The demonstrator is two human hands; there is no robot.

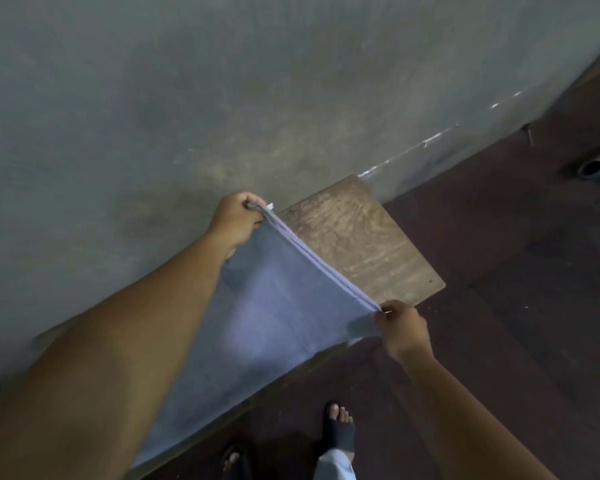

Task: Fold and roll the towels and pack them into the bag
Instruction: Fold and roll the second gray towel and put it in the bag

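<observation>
Blue-grey towel (274, 313) spread over wooden surface (357, 237), below grey wall (153, 98). Left hand (234, 220): fingers curled, pinching far corner of layered top edge. Right hand (404, 329): fingers pinching near corner. Edge taut between 2 hands. Sandalled foot (340, 431) on dark floor (499, 306).

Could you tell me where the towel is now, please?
In the head view, the towel is at centre, over the wooden table, its far edge stretched between the left hand and right hand.

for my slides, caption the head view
Left hand and right hand pinch the corners of a folded towel over a wooden table.
</observation>
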